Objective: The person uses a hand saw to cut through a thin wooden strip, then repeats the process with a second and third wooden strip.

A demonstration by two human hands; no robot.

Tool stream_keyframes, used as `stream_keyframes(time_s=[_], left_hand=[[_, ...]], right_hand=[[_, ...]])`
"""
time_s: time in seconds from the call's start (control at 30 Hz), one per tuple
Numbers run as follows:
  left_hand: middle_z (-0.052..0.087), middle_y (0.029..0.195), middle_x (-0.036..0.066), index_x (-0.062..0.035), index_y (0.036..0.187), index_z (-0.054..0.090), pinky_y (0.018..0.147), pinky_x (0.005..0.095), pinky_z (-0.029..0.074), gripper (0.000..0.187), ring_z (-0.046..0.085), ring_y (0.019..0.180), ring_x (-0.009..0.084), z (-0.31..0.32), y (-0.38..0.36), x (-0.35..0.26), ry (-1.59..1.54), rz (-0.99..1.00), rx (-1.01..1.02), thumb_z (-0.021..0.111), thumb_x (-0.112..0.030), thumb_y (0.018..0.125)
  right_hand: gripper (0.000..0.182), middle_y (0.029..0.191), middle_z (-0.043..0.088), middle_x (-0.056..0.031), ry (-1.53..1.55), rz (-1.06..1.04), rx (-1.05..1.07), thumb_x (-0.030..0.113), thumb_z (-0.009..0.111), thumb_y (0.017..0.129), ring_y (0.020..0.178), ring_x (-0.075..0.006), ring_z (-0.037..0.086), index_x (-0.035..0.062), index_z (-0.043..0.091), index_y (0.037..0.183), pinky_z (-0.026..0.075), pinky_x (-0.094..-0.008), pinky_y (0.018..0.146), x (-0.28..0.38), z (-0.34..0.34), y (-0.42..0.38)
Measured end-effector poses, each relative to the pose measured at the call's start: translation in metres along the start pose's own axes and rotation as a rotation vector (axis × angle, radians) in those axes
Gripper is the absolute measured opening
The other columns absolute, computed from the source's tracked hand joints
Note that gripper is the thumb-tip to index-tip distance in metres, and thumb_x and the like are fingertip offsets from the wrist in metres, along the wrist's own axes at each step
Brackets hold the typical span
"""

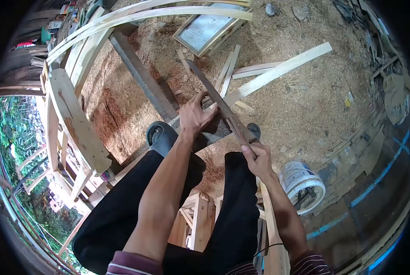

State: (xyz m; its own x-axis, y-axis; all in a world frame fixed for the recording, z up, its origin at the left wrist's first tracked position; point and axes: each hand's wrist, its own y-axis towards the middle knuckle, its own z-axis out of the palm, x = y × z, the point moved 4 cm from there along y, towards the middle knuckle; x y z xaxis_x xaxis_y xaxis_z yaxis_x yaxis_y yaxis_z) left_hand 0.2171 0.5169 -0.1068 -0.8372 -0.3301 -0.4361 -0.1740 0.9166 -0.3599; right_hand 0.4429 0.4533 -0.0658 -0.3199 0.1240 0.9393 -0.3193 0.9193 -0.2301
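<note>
A long, narrow handsaw (214, 94) runs diagonally across the middle, its thin end up and to the left. My right hand (258, 159) is wrapped round its lower, handle end. My left hand (196, 112) is beside the blade, its fingers curled over the near end of a pale wooden strip; the fingertips are partly hidden. That pale strip (283, 71) slopes up to the right from beneath the saw. Under the left hand is a dark block or beam (211, 137), near my grey shoe (162, 136).
A white bucket (302, 185) stands right of my right forearm. A framed pane (207, 28) lies at the top on sawdust-covered ground. A dark beam (143, 75) and loose strips (228, 71) lie ahead. Wooden framing (74, 119) stands left.
</note>
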Motion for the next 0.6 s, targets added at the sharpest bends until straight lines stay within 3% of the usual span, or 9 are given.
stream_keyframes(time_s=[0.2,0.27,0.4,0.6], left_hand=[[0.065,0.101,0.018,-0.0081,0.110,0.060,0.083,0.0422,0.048,0.055,0.062,0.095,0.0356,0.001,-0.001,0.000,0.034,0.081,-0.048,0.062,-0.049,0.074],[0.067,0.097,0.014,-0.0106,0.108,0.062,0.087,0.0405,0.045,0.054,0.062,0.095,0.0303,0.005,0.001,-0.001,-0.032,-0.025,-0.018,0.066,-0.051,0.072],[0.067,0.092,0.017,-0.0089,0.103,0.065,0.082,0.0418,0.047,0.051,0.063,0.088,0.0331,0.003,-0.002,-0.001,-0.048,-0.025,-0.072,0.069,-0.047,0.069],[0.067,0.091,0.019,-0.0095,0.105,0.065,0.081,0.0414,0.048,0.054,0.064,0.087,0.0337,0.003,-0.001,0.000,-0.009,-0.040,-0.097,0.069,-0.049,0.068]], right_hand=[[0.036,0.055,0.045,-0.0177,-0.017,0.154,-0.065,0.019,0.057,0.088,0.052,-0.0351,0.050,-0.0032,0.050,0.061,0.036,-0.0415,0.050,0.012,0.003,-0.002],[0.036,0.054,0.046,-0.0181,-0.053,0.139,-0.075,0.019,0.058,0.088,0.051,-0.0358,0.050,-0.0030,0.051,0.061,0.036,-0.0414,0.049,0.014,0.005,0.001],[0.034,0.054,0.048,-0.0186,-0.031,0.113,-0.151,0.018,0.060,0.086,0.049,-0.0364,0.050,-0.0023,0.053,0.060,0.036,-0.0408,0.047,0.015,0.006,-0.005],[0.033,0.055,0.049,-0.0190,-0.095,0.179,-0.078,0.018,0.061,0.086,0.049,-0.0362,0.051,-0.0026,0.054,0.061,0.036,-0.0406,0.047,0.003,0.001,-0.022]])
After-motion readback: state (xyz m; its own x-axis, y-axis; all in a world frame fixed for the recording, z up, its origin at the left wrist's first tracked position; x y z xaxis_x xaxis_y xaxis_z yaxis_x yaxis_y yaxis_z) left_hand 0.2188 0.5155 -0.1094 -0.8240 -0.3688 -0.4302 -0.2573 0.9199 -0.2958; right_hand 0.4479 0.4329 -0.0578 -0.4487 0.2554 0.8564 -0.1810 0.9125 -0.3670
